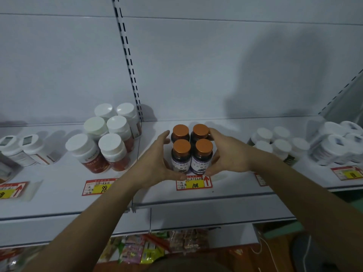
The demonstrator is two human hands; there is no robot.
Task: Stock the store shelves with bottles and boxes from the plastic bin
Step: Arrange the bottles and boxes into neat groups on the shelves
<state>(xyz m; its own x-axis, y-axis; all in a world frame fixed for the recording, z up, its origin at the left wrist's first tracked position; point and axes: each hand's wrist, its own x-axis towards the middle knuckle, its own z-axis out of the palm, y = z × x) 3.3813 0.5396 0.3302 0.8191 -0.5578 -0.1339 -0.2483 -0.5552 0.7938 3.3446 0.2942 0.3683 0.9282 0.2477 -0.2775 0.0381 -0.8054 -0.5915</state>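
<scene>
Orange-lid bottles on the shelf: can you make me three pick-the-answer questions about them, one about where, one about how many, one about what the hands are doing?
1. Where do the orange-lid bottles stand?
A. Behind the price tag marked 108
B. On the floor
C. Inside a bin

2. How many orange lids show?
A. Two
B. Four
C. Six

3. What are the hands doing?
A. Hanging away from the shelf
B. Cupping the bottle group from both sides
C. Unscrewing a lid

Answers:
1. A: the group sits on the shelf just behind the price tag marked 108.
2. B: four lids, two in front and two behind.
3. B: the left hand and right hand curve against the group's two sides.
</scene>
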